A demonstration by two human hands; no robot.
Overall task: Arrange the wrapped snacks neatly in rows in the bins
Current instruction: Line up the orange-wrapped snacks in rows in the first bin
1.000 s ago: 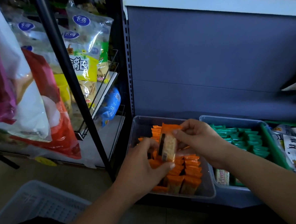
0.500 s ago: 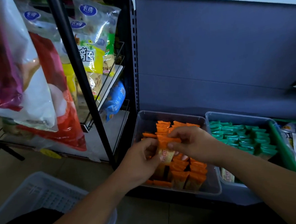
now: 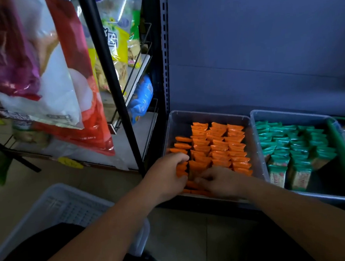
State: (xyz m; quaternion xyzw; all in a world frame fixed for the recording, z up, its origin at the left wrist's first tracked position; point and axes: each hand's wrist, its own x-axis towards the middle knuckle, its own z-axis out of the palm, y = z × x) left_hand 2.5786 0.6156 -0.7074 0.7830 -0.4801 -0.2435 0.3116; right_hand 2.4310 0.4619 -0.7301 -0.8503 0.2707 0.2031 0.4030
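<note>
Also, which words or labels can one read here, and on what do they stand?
Nothing reads clearly.
Yellow snack bag: large characters, cut off by the black pole, unreadable.
Blue pack: print blurred.
White and red bag: small print blurred.
Green-wrapped snacks: red print too small.
Orange-wrapped snacks: no print legible.

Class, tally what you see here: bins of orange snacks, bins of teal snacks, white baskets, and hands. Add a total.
orange-snack bin: 1
teal-snack bin: 1
white basket: 1
hands: 2 (left hand gripping orange snacks, right hand)
Total: 5
</note>
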